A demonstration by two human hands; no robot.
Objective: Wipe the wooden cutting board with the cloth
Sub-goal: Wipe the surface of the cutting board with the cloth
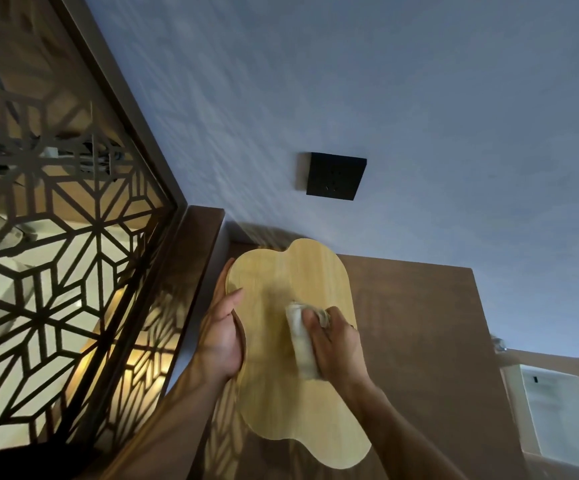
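Observation:
A pale wooden cutting board (281,271) with a wavy outline lies on a dark brown tabletop (419,323), its far end near the wall. My left hand (222,337) grips the board's left edge, thumb on top. My right hand (336,344) presses a folded whitish cloth (300,337) flat onto the middle of the board. The cloth shows along the left side of that hand, and the rest is hidden under the palm.
A grey-blue wall (385,98) rises behind the table, carrying a black square socket plate (334,176). A dark lattice screen (56,271) in a wooden frame stands close on the left. A white box-like object (554,417) sits at the right.

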